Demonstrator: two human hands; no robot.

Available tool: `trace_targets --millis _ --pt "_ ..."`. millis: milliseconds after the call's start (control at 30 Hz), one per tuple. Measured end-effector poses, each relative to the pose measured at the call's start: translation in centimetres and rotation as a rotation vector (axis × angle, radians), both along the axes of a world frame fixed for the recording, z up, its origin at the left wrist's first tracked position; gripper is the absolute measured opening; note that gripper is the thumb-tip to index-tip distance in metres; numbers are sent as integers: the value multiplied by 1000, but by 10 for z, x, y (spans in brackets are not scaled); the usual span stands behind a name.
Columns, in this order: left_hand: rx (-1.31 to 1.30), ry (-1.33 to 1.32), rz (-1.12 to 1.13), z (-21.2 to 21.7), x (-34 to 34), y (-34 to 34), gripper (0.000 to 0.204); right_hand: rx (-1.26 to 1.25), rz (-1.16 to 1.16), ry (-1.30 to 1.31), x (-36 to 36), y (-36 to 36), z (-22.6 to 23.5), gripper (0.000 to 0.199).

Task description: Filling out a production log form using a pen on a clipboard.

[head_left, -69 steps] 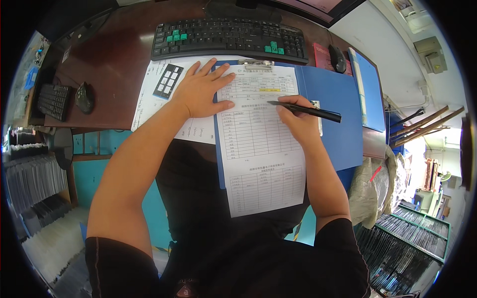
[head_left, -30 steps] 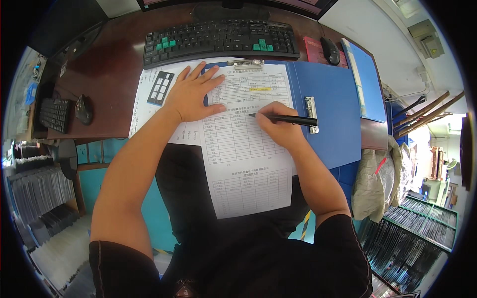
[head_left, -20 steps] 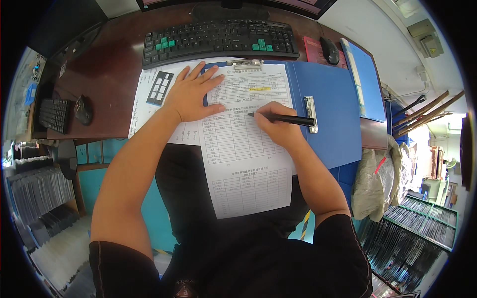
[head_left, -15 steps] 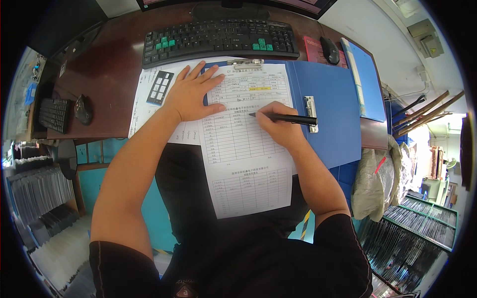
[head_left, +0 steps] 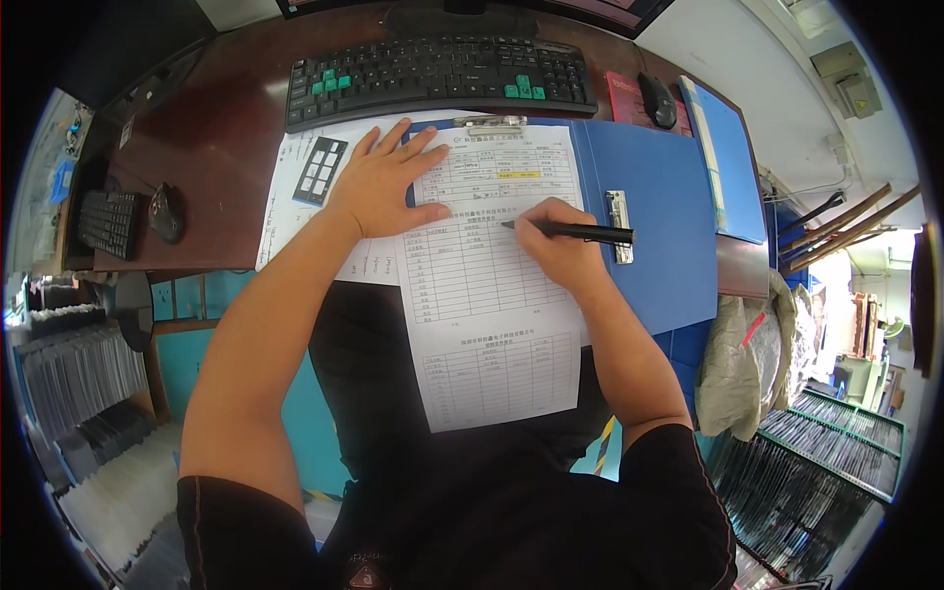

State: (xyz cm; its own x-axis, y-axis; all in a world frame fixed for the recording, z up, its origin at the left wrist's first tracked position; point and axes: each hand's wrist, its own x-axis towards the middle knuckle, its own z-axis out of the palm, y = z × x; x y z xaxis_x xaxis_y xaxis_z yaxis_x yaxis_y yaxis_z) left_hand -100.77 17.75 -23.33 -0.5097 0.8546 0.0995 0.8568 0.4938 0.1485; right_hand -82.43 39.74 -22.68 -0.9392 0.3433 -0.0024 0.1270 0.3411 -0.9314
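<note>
A black pen [head_left: 588, 233] is gripped in my right hand [head_left: 560, 242], its tip at the upper part of a printed form [head_left: 482, 285]. That form has table grids, and its lower part hangs past the desk edge over my lap. My left hand [head_left: 386, 184] lies flat with fingers spread, across the form's upper left and the white sheet beside it. Beneath is an open blue clipboard folder [head_left: 664, 265] with metal clips, holding another printed sheet [head_left: 536, 157] with a yellow-marked cell. Left of my hand, a dark card with white squares [head_left: 321, 170] rests on a handwritten white sheet [head_left: 285, 221].
Behind the folder stands a black keyboard [head_left: 442, 79] with some green keys. A black mouse [head_left: 656, 100] sits on a red pad, beside another blue folder [head_left: 726, 167]. At left are a second mouse [head_left: 166, 213] and keyboard [head_left: 108, 224]. Racks of thin panels [head_left: 796, 472] flank the desk.
The pen and my right hand have shifted very slightly right across the form. My left hand stays in place. The whole view has moved a little.
</note>
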Motion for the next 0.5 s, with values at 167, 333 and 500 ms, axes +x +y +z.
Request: trace_targets --millis 167,333,500 --pt "-8 -3 5 0 0 0 79 -51 -16 -28 0 1 1 11" --pt "-36 -4 17 -1 0 0 79 -69 -26 -38 -1 1 0 12" --pt "-8 4 2 0 0 1 79 -82 -17 -43 0 2 -2 12"
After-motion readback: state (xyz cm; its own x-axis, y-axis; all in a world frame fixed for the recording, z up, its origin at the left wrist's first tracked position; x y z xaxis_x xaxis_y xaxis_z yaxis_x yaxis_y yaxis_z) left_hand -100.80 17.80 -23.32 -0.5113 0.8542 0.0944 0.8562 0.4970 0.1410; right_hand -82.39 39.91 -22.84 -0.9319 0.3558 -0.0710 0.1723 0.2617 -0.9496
